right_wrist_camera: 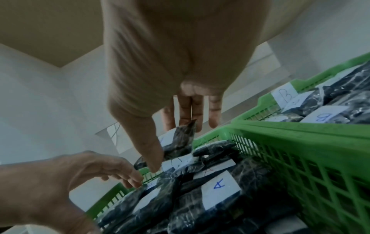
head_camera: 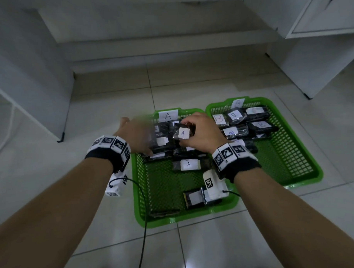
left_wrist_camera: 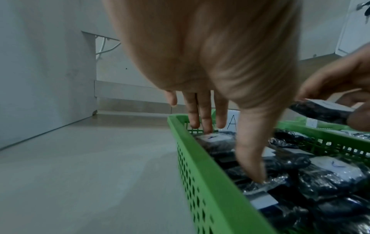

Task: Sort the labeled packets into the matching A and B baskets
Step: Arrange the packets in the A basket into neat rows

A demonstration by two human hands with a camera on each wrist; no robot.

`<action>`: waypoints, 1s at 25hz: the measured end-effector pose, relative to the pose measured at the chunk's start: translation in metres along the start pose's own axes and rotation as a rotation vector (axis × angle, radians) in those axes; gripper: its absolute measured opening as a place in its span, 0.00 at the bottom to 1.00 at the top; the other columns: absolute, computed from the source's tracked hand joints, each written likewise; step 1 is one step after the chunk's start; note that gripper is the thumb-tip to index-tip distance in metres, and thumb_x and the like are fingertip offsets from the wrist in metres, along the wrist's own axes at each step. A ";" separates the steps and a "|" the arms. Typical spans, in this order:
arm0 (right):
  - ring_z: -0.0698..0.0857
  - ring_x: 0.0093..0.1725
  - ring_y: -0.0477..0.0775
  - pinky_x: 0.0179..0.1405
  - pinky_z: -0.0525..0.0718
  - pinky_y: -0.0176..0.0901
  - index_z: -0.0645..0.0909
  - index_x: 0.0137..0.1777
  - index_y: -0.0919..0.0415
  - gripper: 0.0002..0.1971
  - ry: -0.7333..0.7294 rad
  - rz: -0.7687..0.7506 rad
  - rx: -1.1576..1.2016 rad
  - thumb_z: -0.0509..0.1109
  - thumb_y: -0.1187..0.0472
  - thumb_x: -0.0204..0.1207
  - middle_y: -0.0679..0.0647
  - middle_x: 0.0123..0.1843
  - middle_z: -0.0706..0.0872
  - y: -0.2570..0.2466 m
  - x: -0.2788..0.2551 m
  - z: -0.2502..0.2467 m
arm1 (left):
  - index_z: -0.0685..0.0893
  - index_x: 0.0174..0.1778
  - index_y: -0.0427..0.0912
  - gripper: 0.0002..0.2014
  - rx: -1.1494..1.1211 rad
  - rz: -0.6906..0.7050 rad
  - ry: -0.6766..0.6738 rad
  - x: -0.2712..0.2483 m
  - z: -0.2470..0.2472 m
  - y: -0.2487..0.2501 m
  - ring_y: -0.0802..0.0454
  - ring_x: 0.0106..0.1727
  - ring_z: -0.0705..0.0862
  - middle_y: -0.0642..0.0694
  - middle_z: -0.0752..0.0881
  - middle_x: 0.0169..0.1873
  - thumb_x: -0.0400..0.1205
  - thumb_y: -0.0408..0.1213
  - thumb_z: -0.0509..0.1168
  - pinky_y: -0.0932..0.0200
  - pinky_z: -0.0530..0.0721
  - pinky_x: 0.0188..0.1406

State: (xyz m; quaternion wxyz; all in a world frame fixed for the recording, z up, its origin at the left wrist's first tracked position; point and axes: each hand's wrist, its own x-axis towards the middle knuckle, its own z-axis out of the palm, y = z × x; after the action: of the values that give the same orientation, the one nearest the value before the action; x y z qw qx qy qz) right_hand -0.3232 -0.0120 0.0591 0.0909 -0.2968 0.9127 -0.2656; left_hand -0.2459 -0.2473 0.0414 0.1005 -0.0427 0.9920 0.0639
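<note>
Two green baskets stand side by side on the tiled floor. Basket A (head_camera: 138, 195) on the left has a paper "A" tag (head_camera: 168, 115); basket B (head_camera: 271, 102) on the right has a "B" tag (head_camera: 238, 102). Both hold several black packets with white labels. My right hand (head_camera: 194, 129) pinches a black packet labelled A (head_camera: 183, 132) between thumb and fingers, above the far end of basket A; the same packet (right_wrist_camera: 184, 139) shows in the right wrist view. My left hand (head_camera: 137, 135) reaches into basket A (left_wrist_camera: 210, 182) near its left wall, fingers straight, thumb tip on a packet (left_wrist_camera: 260, 185).
Nearer in basket A lie a packet labelled A (head_camera: 188, 164) and another packet (head_camera: 194, 199) at the front. White furniture (head_camera: 29, 78) stands on the left and a white cabinet (head_camera: 319, 48) on the right, with a low step behind. A black cable (head_camera: 144, 215) hangs from my left wrist.
</note>
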 end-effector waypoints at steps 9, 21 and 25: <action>0.84 0.51 0.44 0.54 0.83 0.40 0.86 0.63 0.52 0.25 0.016 0.006 0.036 0.86 0.54 0.65 0.46 0.57 0.89 -0.012 0.016 0.011 | 0.77 0.67 0.52 0.40 -0.076 -0.115 0.144 0.020 0.010 -0.002 0.48 0.58 0.80 0.51 0.79 0.55 0.64 0.73 0.72 0.47 0.67 0.64; 0.84 0.54 0.42 0.58 0.77 0.32 0.87 0.65 0.55 0.27 0.216 0.144 0.190 0.87 0.55 0.65 0.46 0.59 0.90 0.014 0.022 -0.006 | 0.76 0.73 0.57 0.27 0.020 0.107 0.179 0.027 0.004 0.001 0.52 0.70 0.72 0.55 0.81 0.68 0.76 0.54 0.70 0.48 0.62 0.69; 0.85 0.56 0.53 0.57 0.79 0.40 0.88 0.62 0.56 0.23 0.097 0.009 -0.013 0.85 0.59 0.66 0.53 0.57 0.90 0.006 0.028 -0.002 | 0.84 0.65 0.56 0.21 0.070 0.082 0.250 0.023 0.002 0.005 0.50 0.63 0.76 0.52 0.80 0.62 0.78 0.59 0.66 0.48 0.63 0.67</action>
State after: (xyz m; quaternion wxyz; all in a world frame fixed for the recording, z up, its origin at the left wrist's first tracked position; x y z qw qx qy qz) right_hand -0.3491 -0.0232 0.0574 0.0459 -0.2802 0.9191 -0.2731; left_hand -0.2681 -0.2440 0.0353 -0.0251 -0.0062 0.9993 0.0275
